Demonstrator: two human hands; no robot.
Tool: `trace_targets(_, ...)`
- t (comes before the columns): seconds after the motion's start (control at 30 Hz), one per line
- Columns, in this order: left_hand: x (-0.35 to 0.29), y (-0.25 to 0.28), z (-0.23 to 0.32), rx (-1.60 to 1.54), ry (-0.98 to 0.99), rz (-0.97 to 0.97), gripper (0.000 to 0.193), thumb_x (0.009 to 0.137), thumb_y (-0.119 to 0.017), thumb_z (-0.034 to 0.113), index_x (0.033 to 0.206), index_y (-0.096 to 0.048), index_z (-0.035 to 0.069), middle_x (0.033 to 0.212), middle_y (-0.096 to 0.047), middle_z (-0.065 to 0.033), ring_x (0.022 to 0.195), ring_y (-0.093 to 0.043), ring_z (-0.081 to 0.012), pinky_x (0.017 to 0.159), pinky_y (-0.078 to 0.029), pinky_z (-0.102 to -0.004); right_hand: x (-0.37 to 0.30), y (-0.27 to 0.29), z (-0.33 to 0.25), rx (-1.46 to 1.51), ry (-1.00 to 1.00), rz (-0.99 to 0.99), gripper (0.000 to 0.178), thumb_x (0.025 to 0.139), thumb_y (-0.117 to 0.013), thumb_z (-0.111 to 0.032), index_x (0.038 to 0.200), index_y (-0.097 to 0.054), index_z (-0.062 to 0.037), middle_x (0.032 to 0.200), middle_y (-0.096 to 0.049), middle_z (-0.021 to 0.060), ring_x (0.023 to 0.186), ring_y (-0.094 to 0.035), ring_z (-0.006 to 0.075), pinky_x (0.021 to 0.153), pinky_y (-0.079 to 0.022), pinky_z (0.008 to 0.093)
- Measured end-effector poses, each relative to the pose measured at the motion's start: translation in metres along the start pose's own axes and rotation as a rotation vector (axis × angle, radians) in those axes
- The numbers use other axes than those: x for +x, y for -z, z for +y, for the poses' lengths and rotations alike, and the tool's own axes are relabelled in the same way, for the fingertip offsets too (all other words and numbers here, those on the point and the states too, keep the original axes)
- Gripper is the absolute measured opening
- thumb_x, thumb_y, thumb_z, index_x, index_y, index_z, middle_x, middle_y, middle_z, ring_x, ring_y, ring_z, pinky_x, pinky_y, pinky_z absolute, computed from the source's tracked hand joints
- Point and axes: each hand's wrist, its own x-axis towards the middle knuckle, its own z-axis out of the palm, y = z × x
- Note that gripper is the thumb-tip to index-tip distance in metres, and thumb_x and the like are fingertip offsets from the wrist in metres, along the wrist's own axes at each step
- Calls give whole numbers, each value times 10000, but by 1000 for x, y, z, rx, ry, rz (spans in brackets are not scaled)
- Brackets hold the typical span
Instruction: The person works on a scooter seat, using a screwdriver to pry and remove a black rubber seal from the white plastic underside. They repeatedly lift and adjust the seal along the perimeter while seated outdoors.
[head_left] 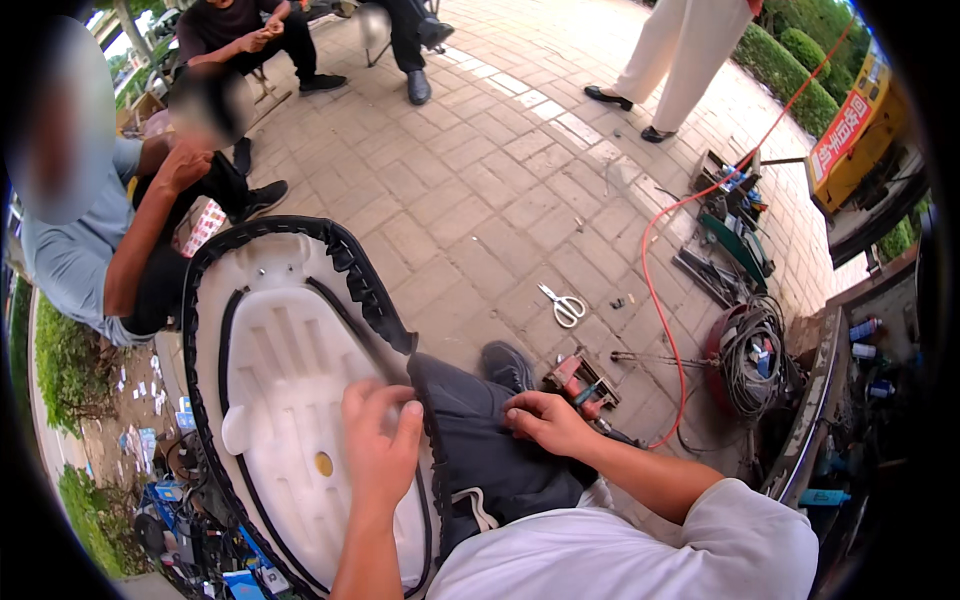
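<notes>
An upturned scooter seat [290, 350] lies across my lap on the left. Its white plastic base faces up, with black cover material folded over the rim in gathers. Over the right part of the base hovers my left hand [383, 440], thumb apart from bent fingers, nothing visible in it. A round yellowish spot [323, 464] marks the base beside that hand. My right hand [550, 422] is above my dark trouser leg, right of the seat, its fingers curled into a pinch. Whatever is between those fingertips, if anything, is hidden.
White-handled scissors [569, 311] and a red staple gun [580, 385] lie on the paving. A red hose [655, 290] runs past tool trays [735, 230] and a bucket with coiled cable [750, 350]. People sit at left and back; another stands at the far right.
</notes>
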Motion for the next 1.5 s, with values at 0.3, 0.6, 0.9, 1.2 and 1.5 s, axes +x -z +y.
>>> trace_targets(0.3, 4, -17, 35, -132, 30, -91, 197, 870, -730, 119, 1020, -688, -2, 1039, -517, -70, 898, -507, -202, 813, -435, -311, 41, 111, 187, -562, -160, 452, 323, 854, -649, -227, 1059, -744, 3, 921, -738, 208, 892, -731, 290, 809, -561, 402)
trace_targets(0.6, -3, -42, 23, 0, 20, 10, 191, 863, -738, 114, 958, -650, -26, 1048, -473, -103, 969, -492, -249, 911, -412, -342, 7, 111, 245, -619, -208, 855, 457, 804, -797, -294, 1062, -596, 26, 1020, -656, 250, 951, -646, 403, 843, -524, 468)
trace_targets(0.9, 1, -54, 28, 116, -151, 82, 107, 867, -706, 62, 954, -648, 36, 1062, -506, -138, 1034, -472, -328, 944, -387, -435, 86, 161, 280, -368, -569, 814, 461, 918, -711, -416, 1125, -677, -5, 989, -727, 221, 908, -712, 326, 834, -543, 424)
trace_targets(1.2, 4, -44, 18, 16, -124, 100, 108, 851, -713, 43, 958, -721, 36, 1060, -545, -127, 1000, -499, -317, 867, -435, -437, 58, 138, 156, -604, -91, 635, 352, 979, -616, -242, 1179, -583, 45, 868, -689, 211, 817, -686, 316, 763, -534, 421)
trace_targets(1.5, 8, -54, 9, -20, -159, 168, 110, 789, -736, 49, 894, -721, 21, 1000, -513, -97, 956, -482, -283, 830, -426, -392, -53, 52, -129, -1013, 586, 62, 532, 844, -683, -77, 1360, -556, -61, 922, -649, 137, 762, -644, 367, 706, -549, 416)
